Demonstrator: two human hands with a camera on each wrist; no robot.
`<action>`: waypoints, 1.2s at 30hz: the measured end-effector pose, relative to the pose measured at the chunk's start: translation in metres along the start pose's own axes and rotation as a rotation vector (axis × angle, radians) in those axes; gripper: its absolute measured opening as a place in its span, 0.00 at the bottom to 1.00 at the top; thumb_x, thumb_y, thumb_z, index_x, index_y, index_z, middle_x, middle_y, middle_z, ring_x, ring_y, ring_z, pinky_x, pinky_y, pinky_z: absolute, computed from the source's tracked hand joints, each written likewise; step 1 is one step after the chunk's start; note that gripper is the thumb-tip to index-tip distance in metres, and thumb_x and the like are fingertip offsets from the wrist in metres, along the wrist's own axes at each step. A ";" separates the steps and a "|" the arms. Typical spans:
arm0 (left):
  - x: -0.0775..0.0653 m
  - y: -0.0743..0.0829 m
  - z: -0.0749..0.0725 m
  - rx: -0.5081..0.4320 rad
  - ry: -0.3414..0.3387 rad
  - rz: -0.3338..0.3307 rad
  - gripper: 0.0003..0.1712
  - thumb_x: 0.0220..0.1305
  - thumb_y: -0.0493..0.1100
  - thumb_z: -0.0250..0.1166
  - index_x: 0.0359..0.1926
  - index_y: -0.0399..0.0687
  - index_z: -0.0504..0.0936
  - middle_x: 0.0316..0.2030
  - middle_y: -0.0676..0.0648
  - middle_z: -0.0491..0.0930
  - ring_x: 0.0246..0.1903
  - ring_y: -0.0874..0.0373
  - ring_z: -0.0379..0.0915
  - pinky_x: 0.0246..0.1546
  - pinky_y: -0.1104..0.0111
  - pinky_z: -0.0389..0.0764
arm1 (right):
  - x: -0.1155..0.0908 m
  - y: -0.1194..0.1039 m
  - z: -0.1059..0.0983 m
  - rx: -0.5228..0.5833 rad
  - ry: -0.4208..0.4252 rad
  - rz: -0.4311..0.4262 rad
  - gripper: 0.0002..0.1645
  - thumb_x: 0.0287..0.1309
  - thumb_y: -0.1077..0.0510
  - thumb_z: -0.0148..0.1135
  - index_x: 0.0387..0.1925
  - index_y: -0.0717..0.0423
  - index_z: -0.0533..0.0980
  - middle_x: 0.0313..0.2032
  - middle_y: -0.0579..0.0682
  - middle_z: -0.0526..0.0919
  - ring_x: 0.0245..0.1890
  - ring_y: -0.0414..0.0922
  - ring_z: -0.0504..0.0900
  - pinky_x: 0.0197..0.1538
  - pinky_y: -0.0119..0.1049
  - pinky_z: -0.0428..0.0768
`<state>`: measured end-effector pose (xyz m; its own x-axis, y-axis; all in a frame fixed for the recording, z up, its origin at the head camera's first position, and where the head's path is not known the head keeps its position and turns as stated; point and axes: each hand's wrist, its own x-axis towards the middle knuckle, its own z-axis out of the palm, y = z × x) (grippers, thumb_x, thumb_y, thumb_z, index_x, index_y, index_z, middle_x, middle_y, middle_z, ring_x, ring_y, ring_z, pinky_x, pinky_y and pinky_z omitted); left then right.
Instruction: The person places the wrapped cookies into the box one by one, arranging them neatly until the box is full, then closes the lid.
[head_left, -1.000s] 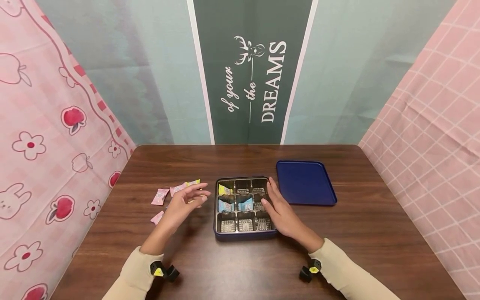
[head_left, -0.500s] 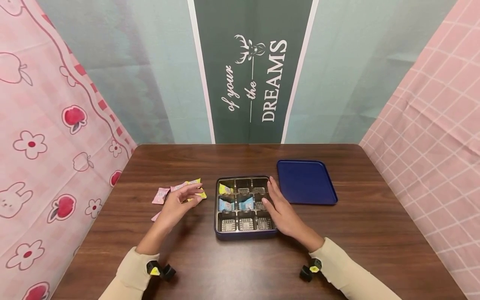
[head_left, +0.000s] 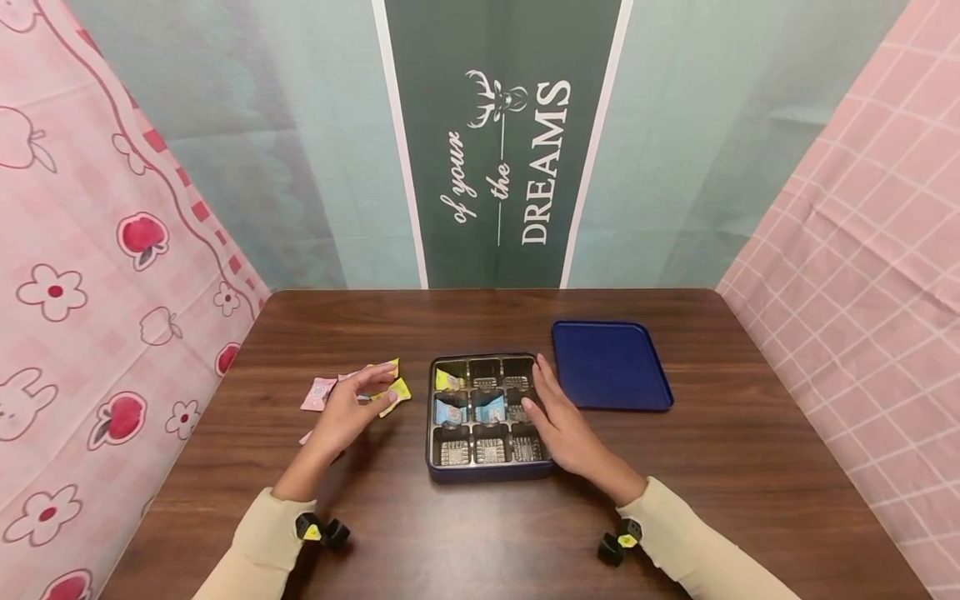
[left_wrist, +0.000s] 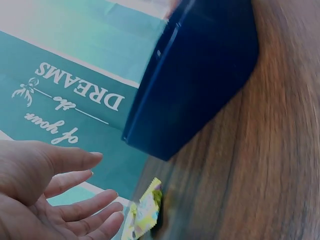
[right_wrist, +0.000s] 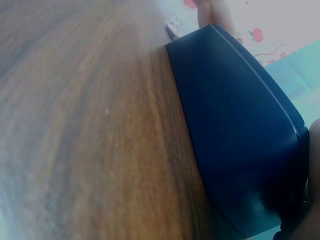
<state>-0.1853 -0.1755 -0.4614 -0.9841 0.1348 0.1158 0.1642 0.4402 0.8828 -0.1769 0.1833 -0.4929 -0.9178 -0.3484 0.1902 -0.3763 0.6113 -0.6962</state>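
My left hand (head_left: 351,417) hovers over a small pile of wrapped candies left of the box, thumb and fingers apart. Right by its fingertips is a yellow candy (head_left: 396,395); the left wrist view shows this yellow candy (left_wrist: 145,212) just beyond the loosely spread fingers. A pink candy (head_left: 318,393) lies further left, and the hand partly covers others. My right hand (head_left: 566,425) rests along the right rim of a dark blue box (head_left: 491,473), fingers fairly straight and thumb over the rim. Inside its divided tray sit a yellow candy (head_left: 450,381) and two blue candies (head_left: 491,409).
A blue lid (head_left: 611,367) lies on the wooden table (head_left: 480,542) to the right, behind my right hand. Printed cloths hang behind the table (head_left: 322,150) and on both sides.
My left hand has moved left, away from the box and back over the candy pile, lowering toward the yellow candy. My right hand stays on the box.
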 end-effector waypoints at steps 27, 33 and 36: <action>0.013 -0.016 0.008 0.384 0.040 0.088 0.22 0.56 0.28 0.72 0.54 0.34 0.84 0.45 0.36 0.86 0.46 0.41 0.82 0.49 0.46 0.80 | 0.001 0.003 0.002 -0.008 0.000 -0.008 0.42 0.80 0.43 0.44 0.79 0.61 0.46 0.81 0.46 0.34 0.79 0.53 0.43 0.75 0.60 0.53; 0.015 -0.017 0.010 0.440 0.053 0.081 0.24 0.57 0.31 0.73 0.56 0.34 0.82 0.43 0.37 0.87 0.46 0.41 0.82 0.47 0.46 0.79 | 0.000 0.003 0.002 -0.013 0.011 -0.014 0.42 0.79 0.43 0.44 0.79 0.62 0.46 0.81 0.47 0.35 0.79 0.54 0.44 0.74 0.60 0.54; 0.015 -0.018 0.011 0.447 0.051 0.076 0.24 0.56 0.31 0.73 0.56 0.33 0.83 0.42 0.37 0.87 0.47 0.40 0.82 0.48 0.46 0.79 | 0.001 0.003 0.002 -0.008 0.008 -0.007 0.42 0.79 0.42 0.44 0.79 0.61 0.47 0.81 0.46 0.35 0.79 0.53 0.44 0.75 0.59 0.54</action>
<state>-0.2028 -0.1717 -0.4808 -0.9685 0.1422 0.2045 0.2379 0.7722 0.5892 -0.1782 0.1833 -0.4962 -0.9163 -0.3467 0.2003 -0.3832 0.6144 -0.6896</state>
